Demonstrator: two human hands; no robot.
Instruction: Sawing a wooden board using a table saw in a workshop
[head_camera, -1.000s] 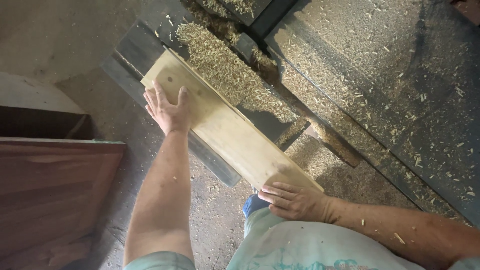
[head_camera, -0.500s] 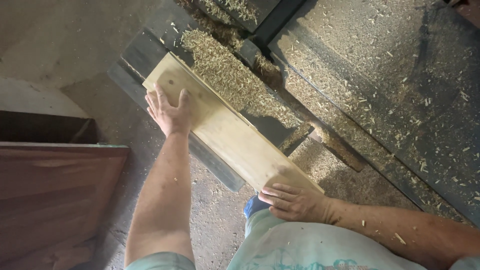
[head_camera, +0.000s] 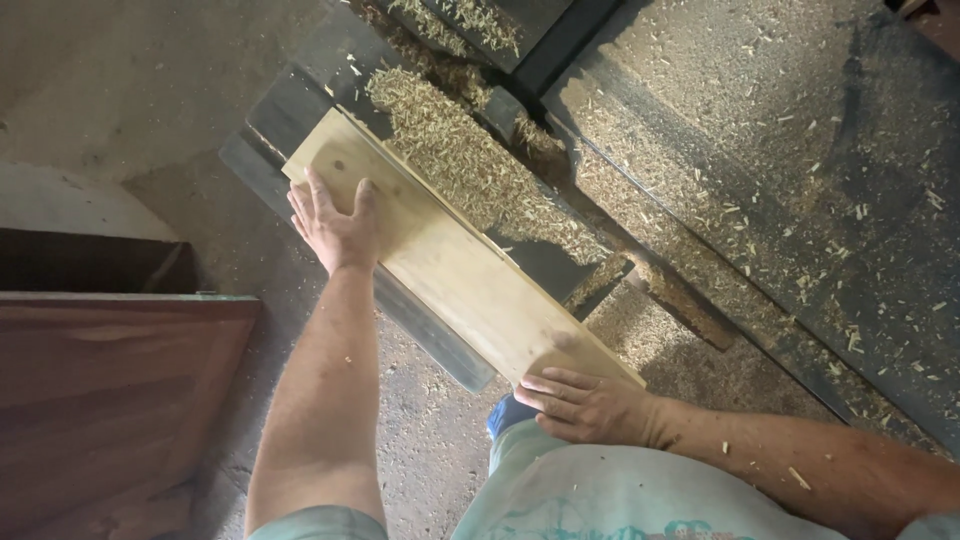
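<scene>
Flat, open-palmed, left hand (head_camera: 335, 222) and right hand (head_camera: 590, 405) press each end of the stiff, light-looking pale rectangular wooden board (head_camera: 455, 265).

Dim, warm light; sharp focus, soft shadows.

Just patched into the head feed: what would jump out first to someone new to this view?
A pale wooden board lies diagonally across a dark machine bed at centre. The left hand presses flat on its far end, and the right hand rests on its near end. A heap of wood shavings sits right beside the board, with more scattered over the dark surface to the right, and a reddish-brown wooden panel fills the lower left.
</scene>
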